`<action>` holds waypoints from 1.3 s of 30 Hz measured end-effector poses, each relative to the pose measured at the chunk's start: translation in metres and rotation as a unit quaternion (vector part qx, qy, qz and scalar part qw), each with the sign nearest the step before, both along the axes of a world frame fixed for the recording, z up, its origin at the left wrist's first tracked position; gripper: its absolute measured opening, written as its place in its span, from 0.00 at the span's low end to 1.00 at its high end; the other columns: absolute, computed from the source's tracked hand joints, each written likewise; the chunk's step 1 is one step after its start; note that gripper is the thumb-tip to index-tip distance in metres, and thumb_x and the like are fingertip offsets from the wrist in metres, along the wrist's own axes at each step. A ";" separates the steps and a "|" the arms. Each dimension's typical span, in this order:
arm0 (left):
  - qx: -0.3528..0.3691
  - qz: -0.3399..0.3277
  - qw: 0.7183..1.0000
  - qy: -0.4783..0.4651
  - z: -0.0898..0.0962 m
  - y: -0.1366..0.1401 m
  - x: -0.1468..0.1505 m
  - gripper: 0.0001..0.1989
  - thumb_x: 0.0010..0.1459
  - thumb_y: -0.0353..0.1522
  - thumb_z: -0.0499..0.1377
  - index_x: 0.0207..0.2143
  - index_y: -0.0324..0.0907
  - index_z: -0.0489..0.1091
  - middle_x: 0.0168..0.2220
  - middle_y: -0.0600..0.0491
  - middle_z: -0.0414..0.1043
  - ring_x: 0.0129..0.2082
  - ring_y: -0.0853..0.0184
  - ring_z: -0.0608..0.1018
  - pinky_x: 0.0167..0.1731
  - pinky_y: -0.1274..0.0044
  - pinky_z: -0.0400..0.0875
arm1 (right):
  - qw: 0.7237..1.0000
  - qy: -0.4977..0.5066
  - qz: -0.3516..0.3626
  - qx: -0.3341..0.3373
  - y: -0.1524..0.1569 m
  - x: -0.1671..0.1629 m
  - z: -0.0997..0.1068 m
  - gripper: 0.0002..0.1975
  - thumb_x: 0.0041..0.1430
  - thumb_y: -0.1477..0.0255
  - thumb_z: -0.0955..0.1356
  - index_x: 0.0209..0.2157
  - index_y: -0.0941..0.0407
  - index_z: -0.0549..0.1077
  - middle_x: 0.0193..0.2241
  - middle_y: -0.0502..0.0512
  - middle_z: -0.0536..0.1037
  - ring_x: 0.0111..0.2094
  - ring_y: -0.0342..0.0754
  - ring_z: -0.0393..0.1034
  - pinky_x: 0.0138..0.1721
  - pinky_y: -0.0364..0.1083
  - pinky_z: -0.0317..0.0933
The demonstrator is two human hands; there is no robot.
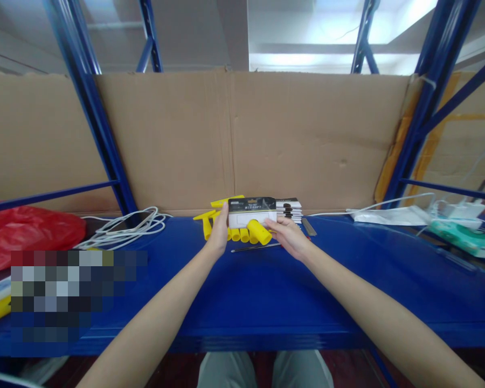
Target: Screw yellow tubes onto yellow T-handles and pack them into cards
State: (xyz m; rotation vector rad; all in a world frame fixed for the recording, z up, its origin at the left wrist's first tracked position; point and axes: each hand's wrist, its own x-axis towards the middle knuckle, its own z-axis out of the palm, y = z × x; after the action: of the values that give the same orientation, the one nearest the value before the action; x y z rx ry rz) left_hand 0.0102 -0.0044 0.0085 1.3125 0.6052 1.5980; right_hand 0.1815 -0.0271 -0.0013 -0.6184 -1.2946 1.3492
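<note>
My left hand [221, 229] is closed on the left edge of a black-and-white packaging box [253, 205]. At the box's lower right, my right hand [289, 236] pinches a yellow tool with a thick round handle [260, 233]. The handle's end faces me and covers part of the box front; the rest of the tool is hidden. Several similar yellow tools [207, 227] lie behind and to the left, partly covered by my left hand and the box. Just right of the box sits a stack of flat black-and-white packages [290, 207]. A thin screwdriver [253, 248] lies on the blue shelf in front.
The blue shelf top [262, 291] runs between blue uprights, with a cardboard sheet [307, 140] behind. A grey metal strip [309, 227] lies right of the stack. Coiled white cable [133, 231] and a red bag [28, 231] are left; a green-and-white pack [461, 237] is right.
</note>
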 end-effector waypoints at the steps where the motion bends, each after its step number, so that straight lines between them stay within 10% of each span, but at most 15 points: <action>1: -0.018 0.000 1.000 -0.008 0.002 0.000 -0.002 0.30 0.52 0.54 0.51 0.40 0.37 0.72 0.35 0.46 0.77 0.42 0.59 0.77 0.44 0.71 0.70 | 1.000 -0.006 0.005 0.004 -0.001 0.000 0.000 0.15 0.40 0.62 0.75 0.31 0.54 0.77 0.33 0.53 0.80 0.36 0.48 0.73 0.41 0.49 0.64; 15: -0.058 0.283 0.957 0.041 0.004 0.015 -0.028 0.19 0.42 0.44 0.63 0.31 0.39 0.72 0.26 0.54 0.72 0.24 0.72 0.73 0.24 0.81 0.67 | 0.997 0.054 -0.051 0.018 0.011 0.015 0.005 0.16 0.40 0.60 0.74 0.28 0.55 0.74 0.31 0.52 0.78 0.32 0.47 0.72 0.41 0.50 0.66; 27: -0.095 0.232 0.967 0.053 -0.002 0.016 -0.028 0.15 0.36 0.30 0.67 0.31 0.37 0.75 0.23 0.55 0.73 0.23 0.71 0.74 0.24 0.80 0.70 | 0.899 0.010 -0.438 -0.005 0.048 0.071 -0.005 0.19 0.38 0.76 0.67 0.37 0.54 0.69 0.43 0.55 0.73 0.32 0.46 0.70 0.30 0.48 0.68; 33: -0.140 0.139 0.979 0.060 0.002 0.008 -0.021 0.30 0.40 0.24 0.64 0.50 0.37 0.69 0.23 0.55 0.73 0.20 0.72 0.75 0.22 0.81 0.69 | 0.884 -0.068 -0.462 0.017 0.053 0.087 -0.002 0.12 0.40 0.75 0.61 0.27 0.56 0.73 0.21 0.51 0.73 0.21 0.45 0.64 0.24 0.46 0.62; 39: -0.201 0.060 0.975 0.070 0.010 -0.008 -0.008 0.43 0.48 0.23 0.56 0.65 0.41 0.41 0.21 0.57 0.73 0.15 0.71 0.74 0.19 0.81 0.69 | 0.895 -0.002 -0.445 0.000 0.079 0.105 0.024 0.05 0.36 0.78 0.62 0.18 0.56 0.69 0.25 0.54 0.75 0.30 0.47 0.69 0.32 0.47 0.66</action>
State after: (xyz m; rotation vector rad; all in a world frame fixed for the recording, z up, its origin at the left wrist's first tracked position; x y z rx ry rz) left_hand 0.0027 -0.0126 0.0188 1.1025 1.0530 1.3907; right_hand 0.2862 0.0515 0.0224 -1.0479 -0.8201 0.5781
